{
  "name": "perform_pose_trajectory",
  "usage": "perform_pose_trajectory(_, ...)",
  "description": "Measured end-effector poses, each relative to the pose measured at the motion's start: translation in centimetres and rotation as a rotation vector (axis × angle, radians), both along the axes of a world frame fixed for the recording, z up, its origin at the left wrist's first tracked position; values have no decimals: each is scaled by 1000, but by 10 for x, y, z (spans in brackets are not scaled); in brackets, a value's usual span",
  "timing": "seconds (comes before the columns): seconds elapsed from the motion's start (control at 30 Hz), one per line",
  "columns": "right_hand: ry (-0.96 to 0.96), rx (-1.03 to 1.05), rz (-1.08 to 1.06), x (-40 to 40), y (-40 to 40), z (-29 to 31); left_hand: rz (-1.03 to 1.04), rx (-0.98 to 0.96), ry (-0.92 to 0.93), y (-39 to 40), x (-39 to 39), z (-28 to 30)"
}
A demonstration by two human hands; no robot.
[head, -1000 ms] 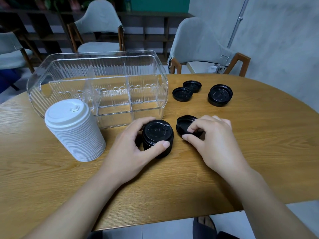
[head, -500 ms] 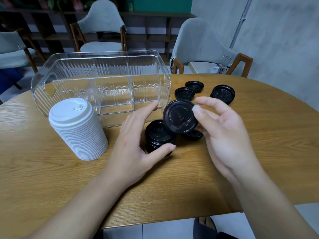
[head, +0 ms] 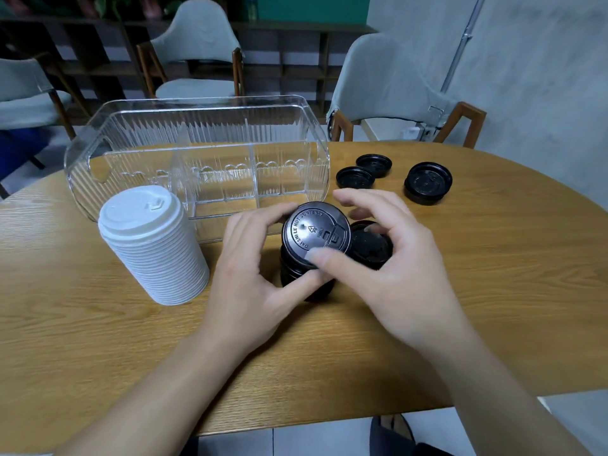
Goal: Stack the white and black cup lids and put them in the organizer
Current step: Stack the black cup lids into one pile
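Seating a black lid [head: 316, 233] on the black lid stack [head: 304, 274] at worktop [head: 98, 324] centre, the right hand [head: 388, 258] pinches its rim; the left hand [head: 253, 274] clamps the stack. Light, thin, springy plastic: grip the rims. The clear organizer [head: 197, 159] waits at eleven o'clock.

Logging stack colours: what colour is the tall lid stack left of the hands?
White; the tall lid stack shows best in the head view, the only one.

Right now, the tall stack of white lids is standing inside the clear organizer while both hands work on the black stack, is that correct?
Not quite: the head view shows the white lid stack standing on the table, in front of the clear organizer, not inside it. Both the left hand and right hand are indeed on the black stack.
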State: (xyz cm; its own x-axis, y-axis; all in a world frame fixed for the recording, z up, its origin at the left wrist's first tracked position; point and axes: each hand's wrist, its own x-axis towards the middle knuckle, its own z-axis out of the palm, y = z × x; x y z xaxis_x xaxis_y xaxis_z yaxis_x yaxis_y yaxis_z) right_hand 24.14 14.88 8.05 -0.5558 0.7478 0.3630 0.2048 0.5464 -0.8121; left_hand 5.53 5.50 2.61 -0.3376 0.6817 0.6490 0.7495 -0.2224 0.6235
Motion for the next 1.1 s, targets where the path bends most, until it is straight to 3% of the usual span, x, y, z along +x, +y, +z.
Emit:
perform_pose_trajectory(0.17,-91,110,-12,-8,-2,-12,-8,-59,-5,-1,2,1)
perform_pose_trajectory(0.33,-88,53,-48,-2,9,-10,-90,-322,-87,1,-3,-5)
perform_pose_trajectory(0.47,-212,40,28,-5,11,-19,-113,-452,-137,4,-5,-7)
perform_pose_trajectory(0.67,-294,74,106,-10,14,-23,-144,-451,-184,4,-5,-6)
perform_pose_trajectory(1.1,-215,1,142,-1,20,-22,-143,-485,-186,4,-8,-7)
